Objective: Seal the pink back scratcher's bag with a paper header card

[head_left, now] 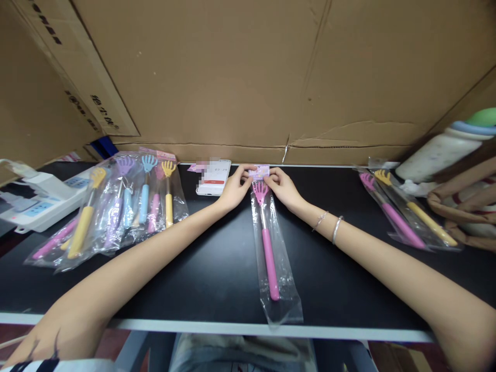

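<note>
A pink back scratcher (268,248) in a clear plastic bag lies lengthwise on the black table (201,268), its claw end pointing away from me. At the bag's far end sits a small pink header card (259,171). My left hand (234,187) and my right hand (282,187) each pinch one side of that card, fingers closed on it. Two thin bracelets circle my right wrist.
A pile of several bagged scratchers (116,206) in yellow, blue, purple and pink lies at the left, beside a white power strip (34,201). A phone (214,178) lies next to my left hand. Two more bagged scratchers (406,214), a bottle (442,152) and a bag are at the right. Cardboard walls the back.
</note>
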A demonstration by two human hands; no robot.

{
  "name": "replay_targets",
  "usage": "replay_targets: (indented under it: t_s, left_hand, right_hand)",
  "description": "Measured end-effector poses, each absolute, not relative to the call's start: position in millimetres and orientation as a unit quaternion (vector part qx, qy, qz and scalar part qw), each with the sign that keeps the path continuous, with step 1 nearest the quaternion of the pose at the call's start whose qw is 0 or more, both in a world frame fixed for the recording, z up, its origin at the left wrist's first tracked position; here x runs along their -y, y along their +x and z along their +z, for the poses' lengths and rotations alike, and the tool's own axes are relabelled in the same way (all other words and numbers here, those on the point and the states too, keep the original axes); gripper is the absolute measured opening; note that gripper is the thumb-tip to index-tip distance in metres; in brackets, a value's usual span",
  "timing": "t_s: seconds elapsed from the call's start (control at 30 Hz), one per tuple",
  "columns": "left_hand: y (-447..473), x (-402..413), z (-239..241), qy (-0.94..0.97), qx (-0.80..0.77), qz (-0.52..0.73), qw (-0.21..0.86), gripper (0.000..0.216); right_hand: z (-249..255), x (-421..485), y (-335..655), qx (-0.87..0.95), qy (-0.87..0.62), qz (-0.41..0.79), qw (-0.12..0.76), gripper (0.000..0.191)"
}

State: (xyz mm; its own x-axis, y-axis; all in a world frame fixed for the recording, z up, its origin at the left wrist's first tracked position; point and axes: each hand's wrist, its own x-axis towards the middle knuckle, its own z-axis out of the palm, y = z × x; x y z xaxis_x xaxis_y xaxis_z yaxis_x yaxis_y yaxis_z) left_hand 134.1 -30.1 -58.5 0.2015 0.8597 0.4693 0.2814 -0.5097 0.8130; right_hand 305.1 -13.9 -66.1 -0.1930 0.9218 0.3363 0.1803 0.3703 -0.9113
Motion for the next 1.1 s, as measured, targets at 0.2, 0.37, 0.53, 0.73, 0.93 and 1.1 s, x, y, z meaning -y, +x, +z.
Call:
replay_targets:
  t_s: [0.2, 0.37, 0.53, 0.73, 0.93, 1.1]
  left_hand:
    - [133.8, 28.8, -59.8, 0.719, -0.395, 0.491, 0.293, 0.021]
    - [134.9, 28.9, -58.4, 0.727, -0.383, 0.484, 0.301, 0.026]
    - [135.7, 28.3, -59.6, 0.727, -0.396, 0.478, 0.293, 0.030]
    - [133.9, 26.9, -62.5, 0.721, -0.407, 0.489, 0.275, 0.029]
    - [134.0, 25.8, -63.3, 0.724, -0.402, 0.492, 0.266, 0.029]
    - [134.2, 25.6, -64.2, 0.726, -0.407, 0.480, 0.276, 0.031]
  right_hand:
    - [-66.2, 12.9, 305.1, 0.672, -0.409, 0.382, 0.486, 0.030]
    - [-68.6, 11.5, 305.2, 0.663, -0.408, 0.389, 0.492, 0.029]
    - [-70.1, 9.7, 305.3, 0.665, -0.406, 0.388, 0.493, 0.032]
    - [-68.4, 9.9, 304.7, 0.682, -0.393, 0.394, 0.475, 0.028]
    - [-69.7, 9.2, 305.2, 0.696, -0.408, 0.366, 0.464, 0.025]
    - [-71.4, 9.0, 306.9, 0.705, -0.458, 0.290, 0.457, 0.021]
